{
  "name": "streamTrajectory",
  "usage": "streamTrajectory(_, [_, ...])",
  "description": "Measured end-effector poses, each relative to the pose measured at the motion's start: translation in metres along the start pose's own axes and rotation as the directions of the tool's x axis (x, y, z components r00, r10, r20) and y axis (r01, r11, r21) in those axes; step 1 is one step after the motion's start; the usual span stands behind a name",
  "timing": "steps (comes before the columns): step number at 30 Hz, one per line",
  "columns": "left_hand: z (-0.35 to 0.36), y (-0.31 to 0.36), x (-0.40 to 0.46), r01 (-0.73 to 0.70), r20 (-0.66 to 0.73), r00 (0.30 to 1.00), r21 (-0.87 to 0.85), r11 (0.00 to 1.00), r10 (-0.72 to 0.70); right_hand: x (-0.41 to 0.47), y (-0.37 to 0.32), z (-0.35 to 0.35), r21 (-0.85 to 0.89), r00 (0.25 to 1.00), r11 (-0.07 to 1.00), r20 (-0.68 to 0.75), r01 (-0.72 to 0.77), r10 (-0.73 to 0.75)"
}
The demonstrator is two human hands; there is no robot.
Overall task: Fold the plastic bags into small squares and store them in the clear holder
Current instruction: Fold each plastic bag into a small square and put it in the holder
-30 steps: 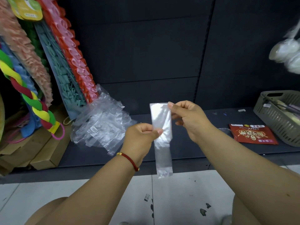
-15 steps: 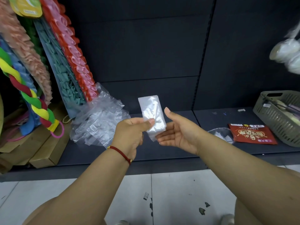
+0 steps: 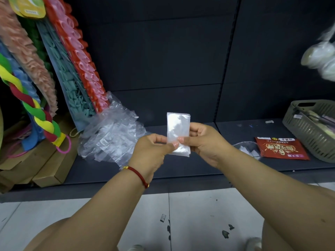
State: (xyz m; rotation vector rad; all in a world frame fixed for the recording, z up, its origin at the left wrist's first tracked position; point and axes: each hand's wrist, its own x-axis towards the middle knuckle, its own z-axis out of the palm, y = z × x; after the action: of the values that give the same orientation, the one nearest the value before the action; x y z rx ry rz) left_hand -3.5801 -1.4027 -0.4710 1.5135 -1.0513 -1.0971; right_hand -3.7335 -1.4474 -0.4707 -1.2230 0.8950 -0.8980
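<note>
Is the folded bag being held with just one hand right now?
No, both the left hand and right hand pinch the folded bag between them.

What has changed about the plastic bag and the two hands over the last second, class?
The plastic bag, a long hanging strip a second ago, is now folded into a short rectangle. The right hand, open half a second ago, pinches it again, opposite the left hand. The pile of loose bags and red packet stayed put.

A dark shelf (image 3: 181,169) carries a heap of loose plastic bags (image 3: 110,134). Right of the heap lie a clear holder (image 3: 248,149), a red packet (image 3: 281,148) and a grey basket (image 3: 311,131); left of it, cardboard boxes (image 3: 52,167).
</note>
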Motion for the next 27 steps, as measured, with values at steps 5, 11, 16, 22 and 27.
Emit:
streamTrajectory(5, [-0.003, 0.009, -0.001, 0.202, 0.122, 0.973, -0.036, 0.979, -0.197, 0.001, -0.001, -0.004, -0.132, 0.995, 0.987, 0.048, 0.094, -0.088])
streamTrajectory(11, [-0.007, 0.008, 0.002, 0.327, 0.22, 0.936, -0.254, 0.91, -0.275, -0.001, -0.001, -0.004, -0.311, 0.996, 0.946, 0.065, 0.086, -0.069])
streamTrajectory(16, [-0.004, 0.01, -0.002, 0.015, 0.005, 1.0, -0.127, 0.992, -0.015, -0.003, -0.006, -0.002, -0.506, 0.991, 0.857, -0.023, 0.101, -0.13])
streamTrajectory(22, [-0.002, 0.016, -0.009, -0.291, -0.026, 0.956, 0.004, 0.957, 0.291, -0.01, -0.016, -0.006, -0.167, 0.995, 0.981, 0.001, 0.099, -0.1])
streamTrajectory(27, [-0.006, 0.016, -0.009, -0.389, 0.059, 0.919, -0.036, 0.92, 0.391, -0.006, -0.011, -0.01, -0.097, 0.971, 0.968, -0.024, 0.234, -0.237])
